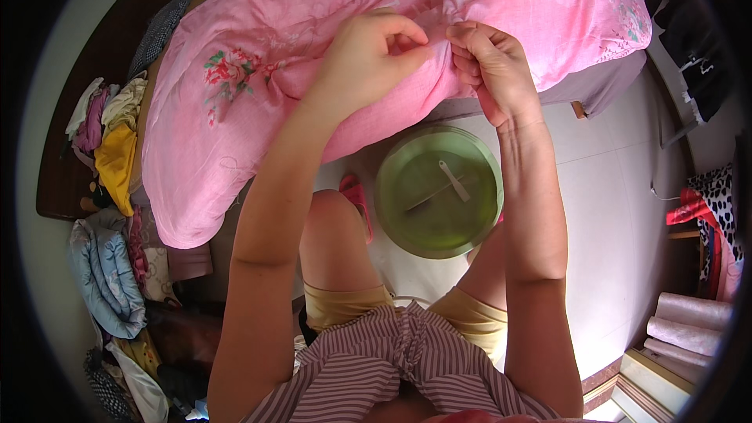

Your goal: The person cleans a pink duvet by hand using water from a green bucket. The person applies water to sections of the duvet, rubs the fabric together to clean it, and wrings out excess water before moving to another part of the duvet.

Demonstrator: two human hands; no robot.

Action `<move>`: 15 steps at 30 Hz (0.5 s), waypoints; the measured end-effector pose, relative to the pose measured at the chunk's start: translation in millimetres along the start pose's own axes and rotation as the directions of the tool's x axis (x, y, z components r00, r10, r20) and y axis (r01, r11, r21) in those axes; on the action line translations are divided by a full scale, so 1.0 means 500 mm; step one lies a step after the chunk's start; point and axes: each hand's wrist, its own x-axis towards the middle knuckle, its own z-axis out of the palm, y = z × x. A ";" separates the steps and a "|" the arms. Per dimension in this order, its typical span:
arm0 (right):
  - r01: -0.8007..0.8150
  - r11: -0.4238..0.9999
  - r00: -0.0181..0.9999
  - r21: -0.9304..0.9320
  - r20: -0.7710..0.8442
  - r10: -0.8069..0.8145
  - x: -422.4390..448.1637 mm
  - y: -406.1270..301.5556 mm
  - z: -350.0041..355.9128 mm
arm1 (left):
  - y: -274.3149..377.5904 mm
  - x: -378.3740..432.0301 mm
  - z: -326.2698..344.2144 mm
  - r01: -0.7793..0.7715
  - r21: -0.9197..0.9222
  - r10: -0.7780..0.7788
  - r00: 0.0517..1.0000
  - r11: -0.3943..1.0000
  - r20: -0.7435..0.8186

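Observation:
A thick pink quilt with printed flowers spreads over the bed and hangs over its near side. Above its near part, my left hand is bent, with thumb and forefinger tips close together. Anything thin between those fingertips is too small to make out. My right hand faces it a short way to the right, fingers curled and thumb pressed to the forefinger. Pink cloth gathers at these fingertips and appears pinched there. A loose loop of thread lies on the quilt's lower left part.
On the floor between my knees stands a green plastic basin with a pale flat strip in it. Folded clothes and a blue quilted bundle are piled at left. Rolled pink material lies at right.

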 end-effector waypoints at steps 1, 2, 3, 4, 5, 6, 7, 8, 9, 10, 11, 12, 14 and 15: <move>0.000 1.000 1.000 -0.001 0.001 0.000 -0.001 0.000 0.002 | 0.001 0.004 0.002 -0.065 0.120 0.066 0.998 0.991 -0.006; 0.013 1.000 1.000 -0.022 -0.009 -0.013 -0.002 0.000 0.004 | 0.002 0.007 0.002 -0.127 0.237 0.132 0.991 0.963 -0.003; 0.027 0.999 0.999 -0.042 -0.017 -0.028 -0.003 0.000 0.006 | 0.007 0.010 0.001 -0.128 0.238 0.132 0.991 0.963 -0.003; 0.028 0.999 0.999 -0.041 -0.017 -0.028 -0.004 0.001 0.009 | 0.013 0.013 0.000 -0.133 0.282 0.134 0.991 0.950 0.018; 0.031 0.996 0.999 -0.086 -0.039 -0.035 -0.006 0.003 0.013 | 0.015 0.015 -0.001 -0.140 0.325 0.135 0.990 0.935 0.039; 0.034 0.991 0.997 -0.132 -0.062 -0.043 -0.009 0.003 0.014 | 0.016 0.017 -0.001 -0.142 0.324 0.136 0.990 0.935 0.040; 0.035 0.991 0.997 -0.132 -0.064 -0.044 -0.009 0.004 0.012 | 0.014 0.020 -0.002 -0.094 0.235 0.078 0.994 0.967 0.076; 0.028 0.990 0.997 -0.136 -0.067 -0.038 -0.008 0.007 0.009 | 0.013 0.024 -0.002 -0.041 0.145 0.024 0.993 0.989 0.117; 0.020 0.990 0.998 -0.137 -0.065 -0.029 -0.007 0.009 0.010 | 0.001 0.025 -0.005 -0.039 0.149 0.021 0.993 0.988 0.116; 0.019 0.991 0.998 -0.134 -0.062 -0.027 -0.008 0.008 0.012 | -0.016 0.027 -0.007 -0.071 0.100 0.065 0.996 0.992 0.060; -0.003 0.994 0.999 -0.108 -0.052 -0.003 -0.009 0.006 0.014 | -0.027 0.025 -0.011 -0.106 0.054 0.106 0.994 0.993 0.003; -0.022 0.996 0.999 -0.084 -0.051 0.018 -0.010 0.005 0.009 | -0.019 0.020 -0.011 -0.108 0.052 0.108 0.994 0.993 0.010; -0.032 0.999 0.999 -0.038 -0.038 0.030 -0.005 0.009 -0.005 | 0.006 0.005 -0.010 0.030 0.027 -0.033 0.993 0.999 0.115; -0.044 0.999 0.999 0.007 -0.010 0.045 -0.002 0.010 -0.006 | 0.007 0.004 -0.008 0.030 0.031 -0.033 0.993 0.999 0.115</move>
